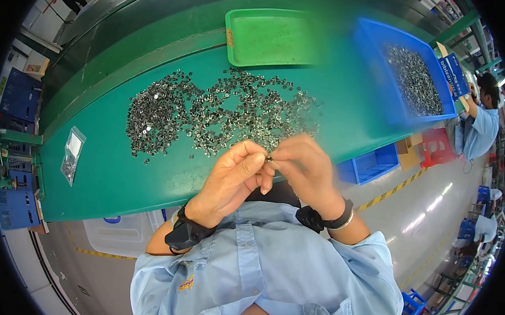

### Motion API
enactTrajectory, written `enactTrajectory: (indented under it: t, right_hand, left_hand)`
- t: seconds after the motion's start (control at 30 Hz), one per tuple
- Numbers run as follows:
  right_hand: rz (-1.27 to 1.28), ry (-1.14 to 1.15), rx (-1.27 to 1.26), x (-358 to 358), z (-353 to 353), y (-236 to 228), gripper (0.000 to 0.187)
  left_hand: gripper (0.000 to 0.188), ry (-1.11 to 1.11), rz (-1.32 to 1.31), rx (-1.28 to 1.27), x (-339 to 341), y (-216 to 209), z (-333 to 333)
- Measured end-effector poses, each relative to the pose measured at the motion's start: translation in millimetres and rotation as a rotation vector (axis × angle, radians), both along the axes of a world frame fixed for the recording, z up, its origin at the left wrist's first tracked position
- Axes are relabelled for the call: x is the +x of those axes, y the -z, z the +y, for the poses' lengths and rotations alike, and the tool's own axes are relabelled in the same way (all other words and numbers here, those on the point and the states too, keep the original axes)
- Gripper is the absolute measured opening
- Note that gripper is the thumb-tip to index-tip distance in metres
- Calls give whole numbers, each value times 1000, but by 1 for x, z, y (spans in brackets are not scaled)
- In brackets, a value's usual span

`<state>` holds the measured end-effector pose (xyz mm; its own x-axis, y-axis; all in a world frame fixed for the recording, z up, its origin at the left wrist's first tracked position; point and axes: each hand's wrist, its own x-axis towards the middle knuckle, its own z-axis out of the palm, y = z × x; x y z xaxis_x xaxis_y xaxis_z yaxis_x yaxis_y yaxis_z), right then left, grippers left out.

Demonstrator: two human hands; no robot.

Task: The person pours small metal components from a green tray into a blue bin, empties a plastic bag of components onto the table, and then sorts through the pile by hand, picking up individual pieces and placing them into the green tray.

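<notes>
Over the table's near edge, my left hand [235, 175] and my right hand [304, 166] meet fingertip to fingertip. Between them they pinch one small dark metal part [269, 159]; its exact kind is too small to make out. Both hands are closed on it, thumbs and forefingers together. Just beyond the fingers a wide spread of small square metal parts [226, 120] covers the middle of the green tabletop [102, 168]. The pieces look silver and black, piled thicker at the left.
A green tray [269, 40] sits at the back. To the right stands a blue bin [380, 78] full of small metal parts. A clear bag [72, 152] holding some parts lies at the left. Below the table's right edge is another blue bin [370, 165]. A co-worker [482, 125] sits far right.
</notes>
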<state>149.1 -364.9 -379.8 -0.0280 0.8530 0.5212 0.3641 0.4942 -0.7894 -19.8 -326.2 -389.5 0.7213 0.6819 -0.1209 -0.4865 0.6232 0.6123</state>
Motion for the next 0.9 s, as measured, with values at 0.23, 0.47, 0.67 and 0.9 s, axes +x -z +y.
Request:
enactTrajectory:
  t: [0.23,0.47,0.67,0.9]
  right_hand:
    - [-33,2,48,-2,3,0,19]
    - [-56,-26,99,-3,4,1,17]
    - [-39,-28,43,-2,3,5,18]
    - [71,-29,-80,-1,1,7,18]
  left_hand:
    - [16,-5,-40,-1,0,6,0]
    - [18,-12,-2,42,-3,3,0]
    - [18,-17,124,107,-5,-3,1]
    - [19,-4,120,66,-7,-6,2]
